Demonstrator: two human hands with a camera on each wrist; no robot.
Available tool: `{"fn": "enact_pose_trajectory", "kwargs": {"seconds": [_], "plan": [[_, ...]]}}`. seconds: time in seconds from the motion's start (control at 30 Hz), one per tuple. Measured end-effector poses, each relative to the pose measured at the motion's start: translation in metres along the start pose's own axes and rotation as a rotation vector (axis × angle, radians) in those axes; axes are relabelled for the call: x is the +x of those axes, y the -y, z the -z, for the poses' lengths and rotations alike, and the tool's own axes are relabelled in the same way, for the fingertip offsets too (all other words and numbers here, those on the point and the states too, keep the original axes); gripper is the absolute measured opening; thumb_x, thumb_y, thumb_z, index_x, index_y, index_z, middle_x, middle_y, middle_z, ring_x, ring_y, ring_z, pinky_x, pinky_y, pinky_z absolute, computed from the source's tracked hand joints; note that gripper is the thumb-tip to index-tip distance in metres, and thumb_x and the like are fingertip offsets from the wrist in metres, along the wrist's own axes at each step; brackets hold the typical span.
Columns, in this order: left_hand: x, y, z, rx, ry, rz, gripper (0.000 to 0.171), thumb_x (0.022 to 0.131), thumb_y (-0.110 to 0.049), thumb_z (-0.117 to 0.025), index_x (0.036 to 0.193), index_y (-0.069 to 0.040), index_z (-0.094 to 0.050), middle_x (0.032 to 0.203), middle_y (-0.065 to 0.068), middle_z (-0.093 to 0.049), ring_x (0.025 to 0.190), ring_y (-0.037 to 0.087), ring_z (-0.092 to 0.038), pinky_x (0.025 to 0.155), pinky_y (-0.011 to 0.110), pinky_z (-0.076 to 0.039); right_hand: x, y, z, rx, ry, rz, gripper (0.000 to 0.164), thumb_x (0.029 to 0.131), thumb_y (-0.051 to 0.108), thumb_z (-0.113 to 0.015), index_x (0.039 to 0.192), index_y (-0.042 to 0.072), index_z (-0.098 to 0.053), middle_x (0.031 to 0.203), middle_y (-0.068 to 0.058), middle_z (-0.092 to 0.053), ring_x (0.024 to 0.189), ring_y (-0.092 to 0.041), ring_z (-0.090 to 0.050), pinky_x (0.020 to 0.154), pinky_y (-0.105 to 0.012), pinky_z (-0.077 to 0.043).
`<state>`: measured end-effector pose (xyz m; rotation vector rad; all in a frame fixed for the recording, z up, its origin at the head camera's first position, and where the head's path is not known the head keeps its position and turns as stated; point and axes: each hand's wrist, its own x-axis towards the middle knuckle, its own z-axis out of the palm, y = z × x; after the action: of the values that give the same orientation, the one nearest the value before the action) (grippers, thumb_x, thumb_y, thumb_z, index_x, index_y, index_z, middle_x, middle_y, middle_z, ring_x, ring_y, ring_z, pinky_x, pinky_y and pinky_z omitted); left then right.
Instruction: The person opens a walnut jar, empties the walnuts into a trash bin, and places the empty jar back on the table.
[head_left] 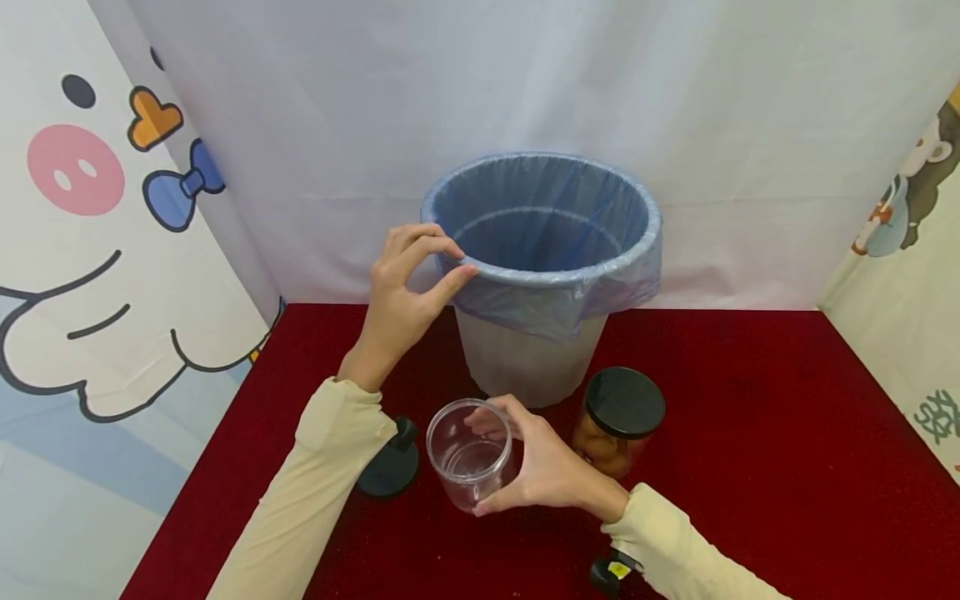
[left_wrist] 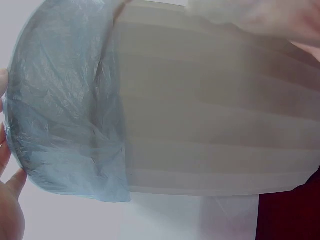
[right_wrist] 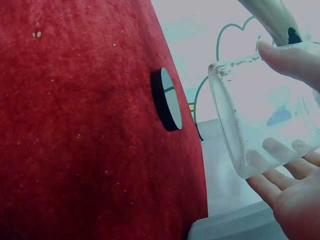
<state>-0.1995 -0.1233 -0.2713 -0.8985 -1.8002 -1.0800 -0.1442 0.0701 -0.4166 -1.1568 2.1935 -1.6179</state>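
Note:
My right hand (head_left: pixel 547 462) grips a clear, wide-mouthed plastic jar (head_left: pixel 461 492) with thumb and fingers around its side. The jar has no lid on, and small specks cling to its wall in the right wrist view. At the near left rim of a whitish trash can (head_left: pixel 517 358), my left hand (head_left: pixel 401 300) pinches the edge with bent fingers and thumb. A blue plastic bag (head_left: pixel 540 312) lines the can and folds down over the rim. Left of the jar, a round black lid (head_left: pixel 386 471) lies partly under my left wrist.
Right of my right hand stands a second jar (head_left: pixel 603 450) with a black lid, holding brown pieces. Small crumbs dot the red tabletop (right_wrist: pixel 90 125). A white curtain (head_left: pixel 315 167) hangs behind the can, with printed cartoon panels on both sides.

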Motion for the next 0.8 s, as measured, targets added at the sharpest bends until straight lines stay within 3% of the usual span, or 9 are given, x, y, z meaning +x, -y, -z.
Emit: {"fn": "enact_pose_trajectory", "kwargs": {"seconds": [0.2, 0.43, 0.6, 0.8], "plan": [[-0.007, 0.019, -0.002, 0.002, 0.006, 0.020, 0.020, 0.072, 0.000, -0.079, 0.088, -0.001, -0.067, 0.098, 0.014, -0.059, 0.098, 0.029, -0.047, 0.088, 0.040, -0.039, 0.002, -0.012, -0.005, 0.028, 0.018, -0.014, 0.089, 0.057, 0.024, -0.093, 0.128, 0.022, -0.040, 0.125, -0.008, -0.055, 0.113, -0.019, -0.057, 0.096, -0.035, -0.044], [-0.010, 0.031, -0.004, 0.002, 0.004, -0.002, 0.020, 0.074, -0.007, -0.080, 0.091, -0.005, -0.069, 0.099, 0.010, -0.060, 0.099, 0.026, -0.048, 0.088, 0.039, -0.038, 0.005, -0.021, -0.013, 0.045, 0.035, -0.027, 0.090, 0.056, 0.021, -0.093, 0.128, 0.012, -0.039, 0.126, -0.007, -0.054, 0.115, -0.021, -0.055, 0.097, -0.035, -0.043], [-0.008, 0.026, -0.004, -0.004, -0.001, 0.005, 0.021, 0.072, -0.001, -0.080, 0.090, -0.002, -0.068, 0.098, 0.012, -0.059, 0.097, 0.028, -0.048, 0.086, 0.039, -0.039, 0.009, -0.027, -0.020, 0.062, 0.050, -0.026, 0.090, 0.057, 0.019, -0.093, 0.128, 0.010, -0.039, 0.127, -0.009, -0.053, 0.117, -0.023, -0.055, 0.097, -0.035, -0.043], [0.000, 0.004, 0.000, -0.016, -0.005, -0.006, 0.021, 0.069, 0.008, -0.078, 0.086, 0.005, -0.065, 0.093, 0.020, -0.058, 0.092, 0.036, -0.047, 0.085, 0.039, -0.038, 0.013, -0.027, -0.028, 0.087, 0.060, -0.069, 0.091, 0.056, 0.012, -0.092, 0.128, 0.006, -0.037, 0.129, -0.012, -0.051, 0.119, -0.026, -0.053, 0.098, -0.038, -0.042]]}}
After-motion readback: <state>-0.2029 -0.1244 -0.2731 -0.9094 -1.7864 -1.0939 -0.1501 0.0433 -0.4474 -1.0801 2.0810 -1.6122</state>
